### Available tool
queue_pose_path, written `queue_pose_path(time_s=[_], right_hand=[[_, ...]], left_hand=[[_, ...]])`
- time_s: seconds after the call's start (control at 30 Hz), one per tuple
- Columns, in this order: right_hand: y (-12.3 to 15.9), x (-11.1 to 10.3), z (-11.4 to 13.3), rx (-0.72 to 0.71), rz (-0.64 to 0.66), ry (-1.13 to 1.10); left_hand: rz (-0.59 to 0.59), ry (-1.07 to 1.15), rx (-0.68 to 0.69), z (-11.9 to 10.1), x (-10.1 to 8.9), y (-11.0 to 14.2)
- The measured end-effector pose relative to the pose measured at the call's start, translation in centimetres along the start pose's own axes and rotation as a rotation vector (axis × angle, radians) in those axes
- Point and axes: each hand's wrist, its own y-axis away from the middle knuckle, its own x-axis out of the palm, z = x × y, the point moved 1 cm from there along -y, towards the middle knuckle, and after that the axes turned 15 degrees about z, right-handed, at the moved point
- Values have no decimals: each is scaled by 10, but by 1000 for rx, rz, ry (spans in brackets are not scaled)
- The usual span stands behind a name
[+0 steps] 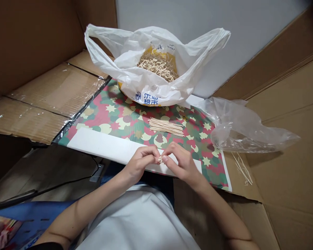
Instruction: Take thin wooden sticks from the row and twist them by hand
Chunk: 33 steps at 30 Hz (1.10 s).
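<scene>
My left hand (142, 161) and my right hand (181, 161) meet over the white strip at the table's near edge. Between their pinched fingertips is a small knotted piece of pale thin stick or cord (160, 160), mostly covered by the fingers. Just beyond my hands lies a flat bundle of straight pale sticks (166, 126). Farther back stands a white plastic shopping bag (130, 81), its mouth wide and its handles spread. Inside it is a heap of small pale twisted pieces (159, 66), similar in colour to the piece I hold.
A patterned red and green cover (130, 121) lies on the table, with a white strip (101, 142) along its front. A clear plastic bag (247, 128) rests at the right. Loose sticks (242, 168) lie on the cardboard. Cardboard walls (292, 114) stand on both sides.
</scene>
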Motion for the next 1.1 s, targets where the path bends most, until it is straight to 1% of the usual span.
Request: queue_pose_path(time_s=[0.03, 0.07, 0.13, 0.2, 0.23, 0.27, 0.3, 0.33, 0.4, 0.43, 0.47, 0.5, 0.57, 0.63, 0.7, 0.77, 0.83, 0.87, 0.9, 1.0, 1.03, 1.1], right_hand=[[-2, -10, 2, 7, 154, 18], [-5, -19, 4, 22, 274, 42], [-10, -33, 7, 13, 452, 107], [-14, -39, 9, -45, 544, 167], [-16, -39, 10, -78, 551, 182], [-16, -38, 10, -105, 524, 184], [-16, -34, 10, -123, 462, 171], [-15, -30, 11, -126, 371, 142], [-11, -20, 10, -91, 155, 51], [-9, -15, 10, -62, 67, 1], [-6, -11, 9, -44, 9, -41], [-5, -9, 9, -35, -9, -68], [-4, -9, 9, -47, 35, -80], [-6, -16, 7, -42, 110, -68], [-8, -27, 5, 10, 172, -63], [-9, -35, 1, 63, 271, -89], [-8, -37, -1, 83, 367, -110], [-7, -37, -1, 81, 369, -97], [-6, -37, -1, 65, 330, -54], [-1, -32, 5, -31, 114, 215], [0, -29, 7, -57, 73, 318], [2, -23, 12, -79, 54, 483]], left_hand=[[40, -111, 13, -3, -3, 1], [83, -220, 23, -6, -5, 1], [154, -394, 28, -13, -8, 2], [198, -486, 31, -19, -9, 3], [208, -506, 36, -20, -9, 3], [207, -515, 46, -21, -8, 4], [197, -513, 61, -22, -8, 5], [181, -500, 77, -21, -7, 5], [131, -453, 103, -20, -7, 6], [104, -425, 109, -19, -7, 7], [84, -393, 107, -17, -7, 7], [76, -353, 99, -16, -7, 6], [89, -245, 72, -13, -7, 6], [111, -110, 46, -9, -7, 4], [125, 26, 16, -6, -7, 3], [136, 152, -19, -4, -7, 2], [145, 246, -50, -2, -7, 1], [141, 275, -58, -2, -7, 0], [134, 295, -64, -2, -7, 0], [102, 334, -71, -1, -7, 0], [96, 344, -75, -1, -6, 0], [90, 356, -83, -1, -5, -1]])
